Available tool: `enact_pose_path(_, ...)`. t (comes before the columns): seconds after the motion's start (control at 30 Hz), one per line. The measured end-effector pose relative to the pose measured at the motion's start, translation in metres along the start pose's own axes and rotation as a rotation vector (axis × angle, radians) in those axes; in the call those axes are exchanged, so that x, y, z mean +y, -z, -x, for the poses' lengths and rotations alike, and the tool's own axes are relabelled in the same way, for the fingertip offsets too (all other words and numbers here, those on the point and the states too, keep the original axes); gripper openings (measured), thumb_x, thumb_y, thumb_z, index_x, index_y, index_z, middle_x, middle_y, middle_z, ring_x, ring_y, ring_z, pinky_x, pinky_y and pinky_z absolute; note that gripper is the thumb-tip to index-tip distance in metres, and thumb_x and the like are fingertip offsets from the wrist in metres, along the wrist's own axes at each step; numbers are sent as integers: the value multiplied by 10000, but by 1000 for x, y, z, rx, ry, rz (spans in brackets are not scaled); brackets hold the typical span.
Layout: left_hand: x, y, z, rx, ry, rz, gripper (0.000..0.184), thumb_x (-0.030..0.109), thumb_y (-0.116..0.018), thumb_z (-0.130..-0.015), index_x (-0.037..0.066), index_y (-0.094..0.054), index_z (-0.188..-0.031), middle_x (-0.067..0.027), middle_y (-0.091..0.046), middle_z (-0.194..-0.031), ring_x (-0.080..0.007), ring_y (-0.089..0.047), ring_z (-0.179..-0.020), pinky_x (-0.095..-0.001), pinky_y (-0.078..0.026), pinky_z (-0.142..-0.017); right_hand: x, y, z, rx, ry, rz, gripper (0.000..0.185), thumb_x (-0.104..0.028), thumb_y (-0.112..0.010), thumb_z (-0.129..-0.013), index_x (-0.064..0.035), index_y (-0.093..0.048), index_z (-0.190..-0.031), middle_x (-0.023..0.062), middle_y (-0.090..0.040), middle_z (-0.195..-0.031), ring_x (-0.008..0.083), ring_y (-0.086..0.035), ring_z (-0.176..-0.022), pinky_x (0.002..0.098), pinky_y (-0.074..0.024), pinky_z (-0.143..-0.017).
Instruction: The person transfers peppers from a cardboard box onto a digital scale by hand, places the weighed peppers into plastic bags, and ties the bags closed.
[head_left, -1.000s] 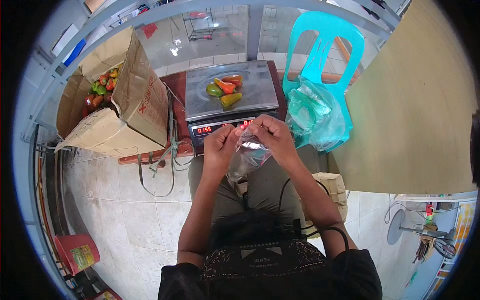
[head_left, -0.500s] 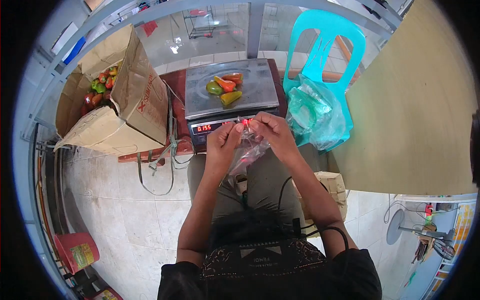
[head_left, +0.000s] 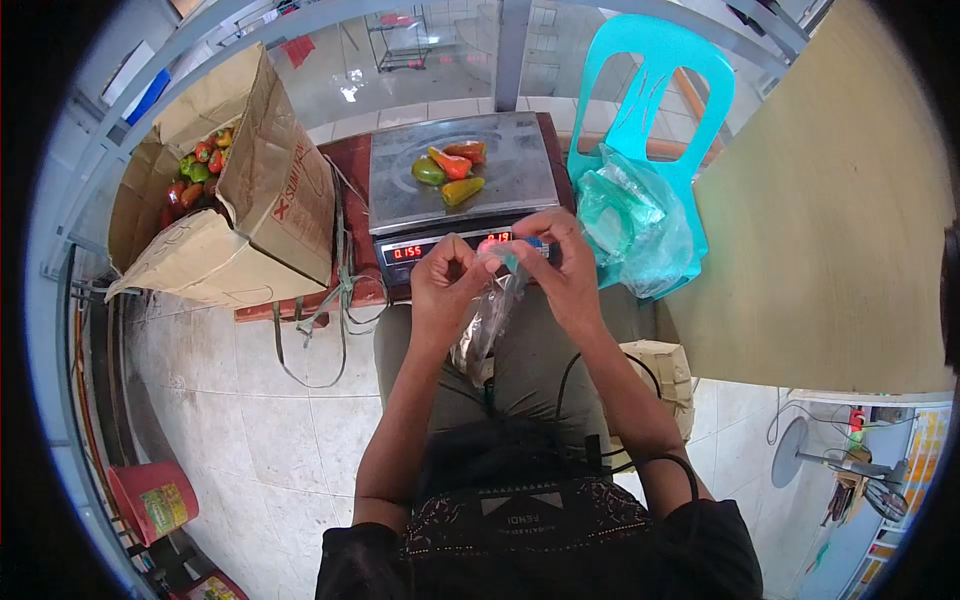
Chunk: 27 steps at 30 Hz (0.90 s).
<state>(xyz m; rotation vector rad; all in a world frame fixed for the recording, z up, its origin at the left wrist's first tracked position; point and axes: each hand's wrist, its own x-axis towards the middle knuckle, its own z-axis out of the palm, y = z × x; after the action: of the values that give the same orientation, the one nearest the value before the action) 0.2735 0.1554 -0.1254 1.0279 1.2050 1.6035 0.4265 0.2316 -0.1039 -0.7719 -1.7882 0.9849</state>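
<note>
Both hands meet over my lap, in front of the scale [head_left: 390, 215]. My left hand [head_left: 440, 290] pinches the top edge of a clear plastic bag [head_left: 485, 335], which hangs down between my wrists. My right hand [head_left: 562, 275] is closed on the same edge by thumb and finger. Several peppers [head_left: 450, 168], green, orange and red, lie on the scale's metal plate. Its red display [head_left: 407, 253] reads 0.155 at the left; my fingers are close to the digits at the right.
An open cardboard box [head_left: 290, 215] with many peppers stands at the left. At the right is a turquoise chair [head_left: 712, 75] with plastic bags [head_left: 630, 220] on it, beside a wooden panel [head_left: 810, 230]. Straps [head_left: 345, 290] hang by the box. A red bin [head_left: 150, 500] sits lower left.
The bag has narrowed and swung slightly to the left between my hands. My right hand's fingers have lifted and shifted a little to the right. The peppers stay on the plate.
</note>
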Motion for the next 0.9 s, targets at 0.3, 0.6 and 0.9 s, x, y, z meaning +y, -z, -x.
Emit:
enact_pose_path(0.3,-7,6,3,-54,182,310,245,269,-686,-918,122,-528,-805,55,-508,-710,-29,-456,-639,-207,-365,-591,8,-13,17,-226,-152,-292,67,-39,-630,-895,-4,-580,-923,25,-580,-872,95,-572,-802,229,-457,-708)
enact_pose_path(0.6,-15,11,10,-87,156,310,261,337,-639,-945,134,-529,-824,57,-526,-754,-38,-456,-676,-214,-351,-593,5,-19,22,-177,-200,-451,78,-45,-648,-883,-14,-577,-895,10,-555,-862,89,-545,-789,242,-445,-686)
enact_pose_path(0.9,-14,11,17,-96,212,619,220,292,-663,-931,129,-532,-863,30,-587,-834,-60,-545,-749,-224,-461,-703,8,-17,23,-190,-154,-421,80,-33,-638,-877,-12,-568,-909,4,-548,-854,72,-542,-755,241,-464,-651)
